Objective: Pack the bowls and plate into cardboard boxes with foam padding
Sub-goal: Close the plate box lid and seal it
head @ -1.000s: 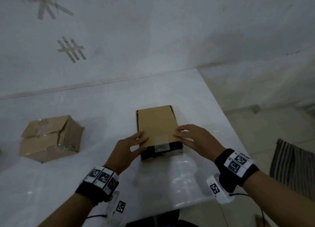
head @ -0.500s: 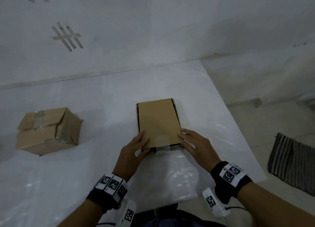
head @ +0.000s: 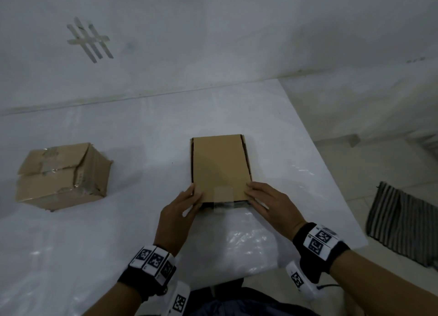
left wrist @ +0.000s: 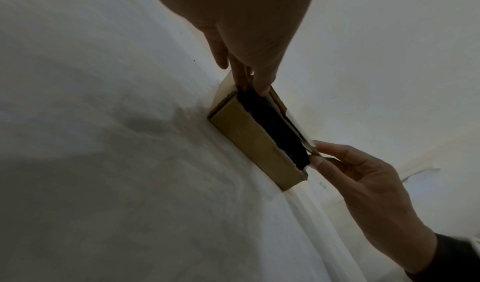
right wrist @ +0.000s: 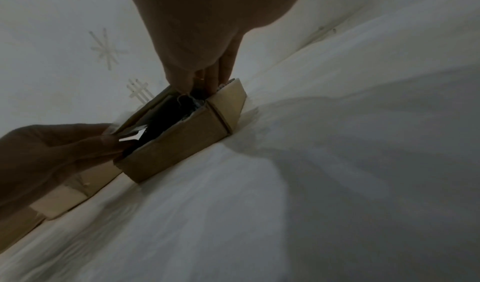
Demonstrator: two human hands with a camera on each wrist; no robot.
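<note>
A flat brown cardboard box (head: 220, 166) lies in the middle of the white table, its lid (head: 221, 173) lowered almost flat. A strip of clear tape (head: 222, 198) hangs off the lid's near edge. Through the narrow front gap I see only something black (left wrist: 275, 126) inside. My left hand (head: 195, 197) pinches the lid's near left corner, thumb on top. My right hand (head: 248, 190) pinches the near right corner. The left wrist view shows the box (left wrist: 249, 143) with my right hand (left wrist: 315, 153) nipping the lid edge. No bowls or plate are in view.
A second, taped cardboard box (head: 61, 175) stands on the table to the left. Crinkled clear plastic (head: 251, 244) covers the table's near edge. The table's right edge (head: 331, 173) drops to a tiled floor, where a striped cloth (head: 403, 225) lies. A white wall stands behind.
The lid has come down and the dark front gap has narrowed. Both hands slid back to the lid's near corners. The second box has not moved.
</note>
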